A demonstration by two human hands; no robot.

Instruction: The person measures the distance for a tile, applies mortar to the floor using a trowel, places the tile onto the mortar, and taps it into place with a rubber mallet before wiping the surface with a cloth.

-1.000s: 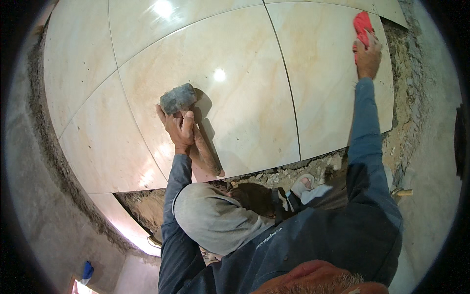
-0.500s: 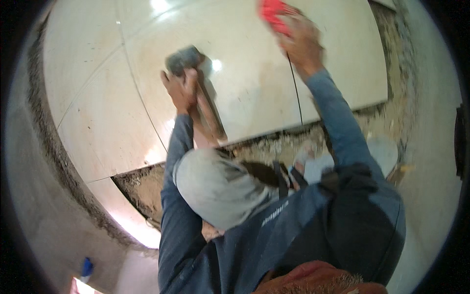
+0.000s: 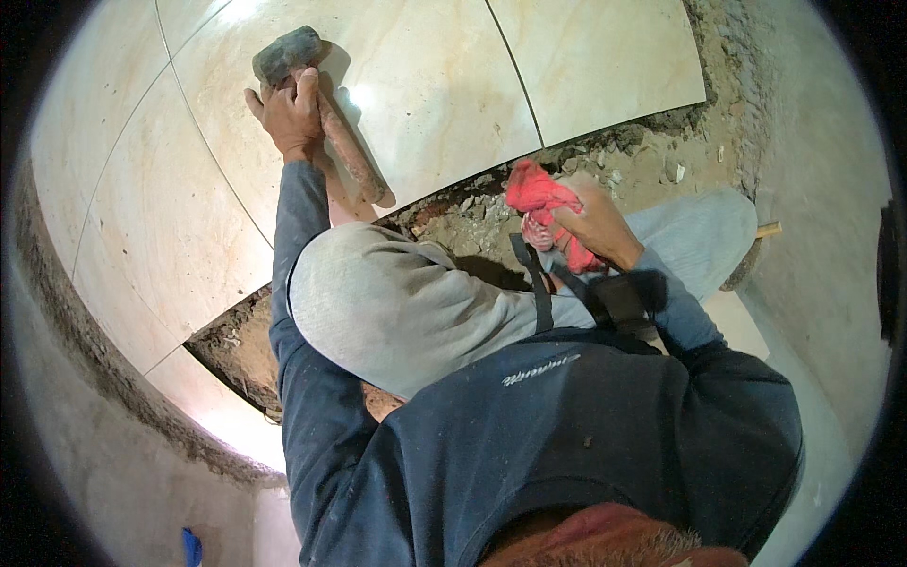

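Note:
A rubber mallet [image 3: 351, 151] with a dark head and a worn wooden handle lies over the cream floor tiles [image 3: 425, 104]. My left hand [image 3: 291, 118] is closed on its handle just below the head, with one finger sticking out to the left. In front of my right knee, my right hand [image 3: 595, 219] grips a crumpled red cloth [image 3: 543, 197] above the bare strip of ground. That hand is slightly blurred, and part of the cloth is hidden in the fist.
Broken tile edges border a strip of rough mortar and rubble [image 3: 661, 165] along my legs. Grey walls [image 3: 822, 189] rise on the right and left. A small blue object [image 3: 192, 546] is at the lower left. My bent left knee [image 3: 350, 283] is beside the tiles.
My right hand has drawn the red cloth from the far tiles back toward my lap. My left hand stays on the mallet, while the whole view has shifted.

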